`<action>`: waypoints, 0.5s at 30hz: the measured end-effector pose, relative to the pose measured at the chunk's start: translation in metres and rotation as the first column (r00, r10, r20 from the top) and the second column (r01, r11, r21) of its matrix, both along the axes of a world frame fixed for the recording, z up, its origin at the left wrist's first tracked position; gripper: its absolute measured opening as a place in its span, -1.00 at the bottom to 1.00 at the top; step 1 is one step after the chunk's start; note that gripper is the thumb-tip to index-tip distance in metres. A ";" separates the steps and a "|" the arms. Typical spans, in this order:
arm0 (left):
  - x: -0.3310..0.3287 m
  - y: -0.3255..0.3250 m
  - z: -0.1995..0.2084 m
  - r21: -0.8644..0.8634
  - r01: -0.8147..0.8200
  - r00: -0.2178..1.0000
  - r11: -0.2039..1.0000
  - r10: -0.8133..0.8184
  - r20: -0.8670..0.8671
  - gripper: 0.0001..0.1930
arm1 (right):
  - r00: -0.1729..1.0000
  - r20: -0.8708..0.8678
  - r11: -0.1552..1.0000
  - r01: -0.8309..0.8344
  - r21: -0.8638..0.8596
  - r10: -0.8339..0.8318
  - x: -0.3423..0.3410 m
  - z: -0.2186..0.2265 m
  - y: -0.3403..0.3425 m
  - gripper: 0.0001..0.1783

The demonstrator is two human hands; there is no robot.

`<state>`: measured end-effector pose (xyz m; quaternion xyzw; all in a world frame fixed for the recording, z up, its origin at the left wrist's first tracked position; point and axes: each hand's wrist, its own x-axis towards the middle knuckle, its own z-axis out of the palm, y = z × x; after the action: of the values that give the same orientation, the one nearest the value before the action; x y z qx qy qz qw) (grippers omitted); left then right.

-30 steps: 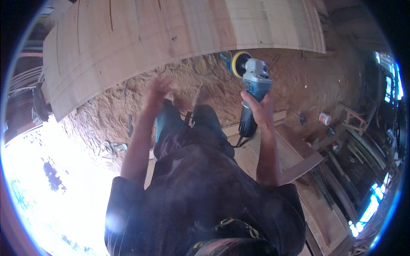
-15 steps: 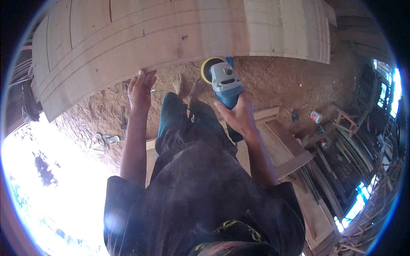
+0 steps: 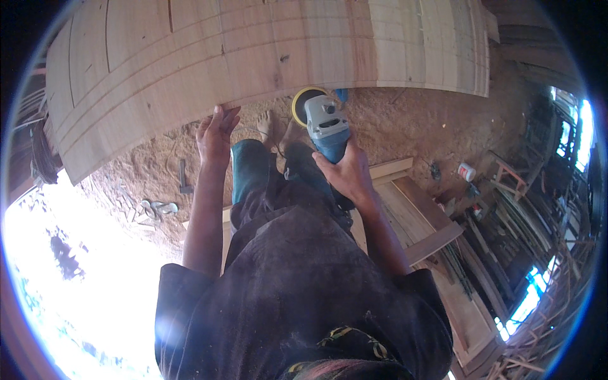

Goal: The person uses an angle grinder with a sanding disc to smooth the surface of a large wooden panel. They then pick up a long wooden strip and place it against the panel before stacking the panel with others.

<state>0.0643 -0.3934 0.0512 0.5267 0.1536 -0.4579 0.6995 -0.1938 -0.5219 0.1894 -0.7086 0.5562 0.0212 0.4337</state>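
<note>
In front of me a large pale wooden panel [image 3: 190, 69], with grooved lines and joined boards, spans the upper part of the view. My left hand [image 3: 214, 136] is at its near edge, fingers bent against the wood, with the grip partly hidden. My right hand [image 3: 349, 171] is closed around the blue body of an angle grinder [image 3: 329, 130] with a grey head. The grinder carries a dark round disc [image 3: 306, 104] with a yellow rim. That disc is right by the panel's near edge; whether it touches the wood I cannot tell.
Bare feet [image 3: 266, 123] stand on the brown dirt floor [image 3: 405, 120] below the panel. A framed wooden piece [image 3: 411, 215] lies behind my right arm. Stacked wood strips [image 3: 525, 221] and a white container [image 3: 467, 171] are on the right. Sandals [image 3: 158, 208] lie at left.
The grinder has moved a little to the left along the panel's edge. My left hand stays at the same part of the edge, while the view has shifted slightly.
</note>
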 end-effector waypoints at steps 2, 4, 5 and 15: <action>0.000 -0.001 0.002 0.004 -0.006 1.000 1.000 0.006 -0.003 -0.76 | 1.000 -0.010 1.000 0.021 0.014 -0.020 -0.003 0.000 -0.002 -0.28; 0.000 -0.001 0.004 0.007 -0.005 1.000 1.000 0.005 -0.001 -0.74 | 1.000 0.013 1.000 0.013 -0.027 -0.013 -0.006 0.001 -0.005 -0.29; 0.000 -0.002 0.005 0.005 0.000 1.000 1.000 0.000 0.004 -0.73 | 1.000 -0.015 1.000 0.027 -0.003 -0.027 -0.008 0.001 -0.007 -0.30; -0.002 -0.002 0.011 0.124 0.099 0.989 0.987 -0.112 0.101 -0.61 | 0.998 -0.011 0.992 0.062 -0.114 -0.063 -0.037 0.006 -0.030 -0.34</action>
<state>0.0620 -0.3950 0.0624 0.5987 0.1147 -0.4555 0.6488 -0.2306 -0.5515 0.1956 -0.7141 0.5815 -0.0189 0.3893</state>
